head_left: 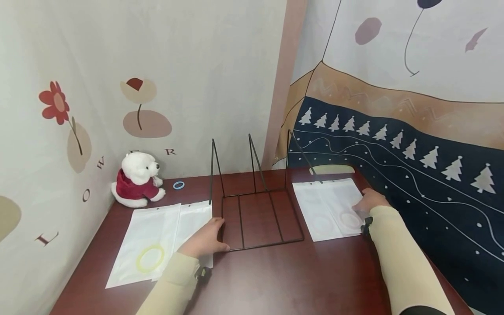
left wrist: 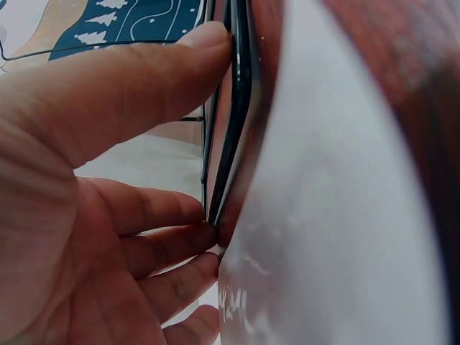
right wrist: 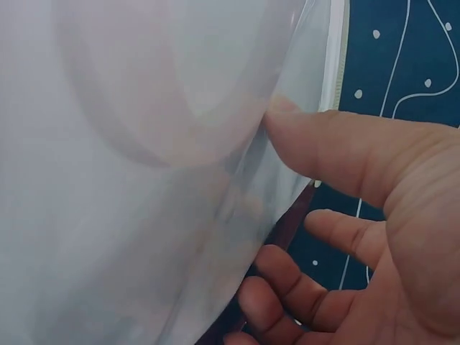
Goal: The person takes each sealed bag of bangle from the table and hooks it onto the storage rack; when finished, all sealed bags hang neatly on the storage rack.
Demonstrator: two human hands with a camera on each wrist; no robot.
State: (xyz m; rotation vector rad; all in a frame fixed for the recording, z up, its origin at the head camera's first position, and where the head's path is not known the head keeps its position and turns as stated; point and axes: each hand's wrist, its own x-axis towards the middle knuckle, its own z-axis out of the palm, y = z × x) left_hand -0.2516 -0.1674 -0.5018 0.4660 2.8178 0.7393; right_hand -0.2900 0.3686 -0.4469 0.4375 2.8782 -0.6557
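A black wire rack (head_left: 271, 218) stands mid-table with upright loops at its back. My left hand (head_left: 206, 238) is at its front left corner, thumb and fingers spread apart. In the left wrist view the thumb (left wrist: 208, 36) touches the black wire, with the other fingertips near its far end. My right hand (head_left: 372, 201) is at the right edge of a translucent white bag (head_left: 315, 197) that shows pinkish rings inside. In the right wrist view its thumb (right wrist: 295, 129) rests on the bag, the other fingers loosely bent beside the bag's edge.
On the left, another white bag (head_left: 153, 232) shows a yellow ring (head_left: 150, 259), partly overlapping a second bag (head_left: 197, 218) beside the rack. A plush white bear (head_left: 138, 179) in red sits at the back left, near a blue ring (head_left: 179, 185). A pale green strip (head_left: 332, 169) lies behind the right bag.
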